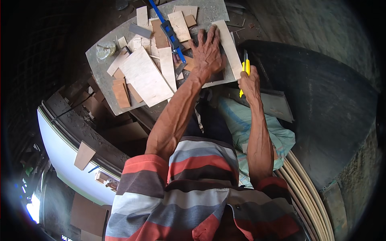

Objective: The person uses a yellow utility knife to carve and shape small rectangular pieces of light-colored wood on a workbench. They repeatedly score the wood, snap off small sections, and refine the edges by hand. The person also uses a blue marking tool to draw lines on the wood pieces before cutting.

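My left hand [207, 54] lies flat with its fingers spread on a dark piece at the right side of the worktable. Its fingertips reach the upper end of a pale wood strip [228, 50], which runs along the table's right edge. My right hand [250, 83] is closed round a yellow utility knife [247, 67]. The blade points away from me, beside the strip's near end; whether it touches the wood I cannot tell. Left of my left hand lies a blue bar clamp [171, 35]. Thin wood offcuts surround it, with a large pale sheet [146, 76] nearest to me.
The grey worktable [102, 84] also bears a clear plastic container [105, 50] and brown pieces [121, 93]. A white-topped board [64, 144] stands low at left. By my right arm are a pale green sack [237, 116], long wood strips [307, 188] and a large dark panel [313, 104].
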`<action>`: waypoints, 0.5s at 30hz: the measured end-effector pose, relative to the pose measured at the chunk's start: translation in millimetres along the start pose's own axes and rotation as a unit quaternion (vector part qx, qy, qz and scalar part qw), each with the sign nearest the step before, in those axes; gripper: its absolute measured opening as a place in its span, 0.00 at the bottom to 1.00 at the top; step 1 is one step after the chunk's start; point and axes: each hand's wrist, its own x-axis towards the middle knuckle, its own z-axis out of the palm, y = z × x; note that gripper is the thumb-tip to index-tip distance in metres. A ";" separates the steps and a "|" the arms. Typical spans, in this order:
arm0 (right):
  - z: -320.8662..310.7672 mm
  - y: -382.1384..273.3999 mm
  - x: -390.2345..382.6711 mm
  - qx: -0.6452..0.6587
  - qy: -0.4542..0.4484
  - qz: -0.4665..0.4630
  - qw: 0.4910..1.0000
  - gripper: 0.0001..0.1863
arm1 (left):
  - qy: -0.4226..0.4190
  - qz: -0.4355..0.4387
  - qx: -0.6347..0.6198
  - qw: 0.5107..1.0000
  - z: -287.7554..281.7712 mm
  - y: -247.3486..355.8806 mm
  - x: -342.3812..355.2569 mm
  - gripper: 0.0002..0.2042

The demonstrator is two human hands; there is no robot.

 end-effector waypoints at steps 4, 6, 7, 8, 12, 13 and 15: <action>3.6 -2.5 -6.6 -0.012 0.005 -0.023 1.000 0.16 | -0.009 0.014 0.022 1.000 4.0 -6.1 3.5 0.45; 10.3 12.4 -7.5 -0.023 0.030 -0.069 0.997 0.15 | -0.026 0.020 0.021 0.999 0.6 -5.3 4.1 0.45; 15.9 15.1 -8.1 0.010 0.058 -0.100 0.993 0.16 | -0.036 0.020 0.020 0.999 -1.0 -5.3 4.8 0.43; 16.0 18.9 -8.8 0.040 0.062 -0.076 0.994 0.16 | -0.034 0.017 0.020 0.999 -2.3 -4.1 3.9 0.42; 20.3 30.0 -13.0 0.100 0.111 -0.061 0.987 0.15 | -0.027 0.009 0.013 1.000 -3.2 -0.8 0.3 0.42; 19.9 28.4 -13.3 0.099 0.100 -0.046 0.989 0.14 | -0.025 0.007 0.011 1.000 -3.6 -1.1 1.6 0.43; 17.4 26.1 -16.1 0.132 0.068 -0.029 0.989 0.15 | -0.032 0.000 0.007 0.999 -3.9 0.8 0.1 0.43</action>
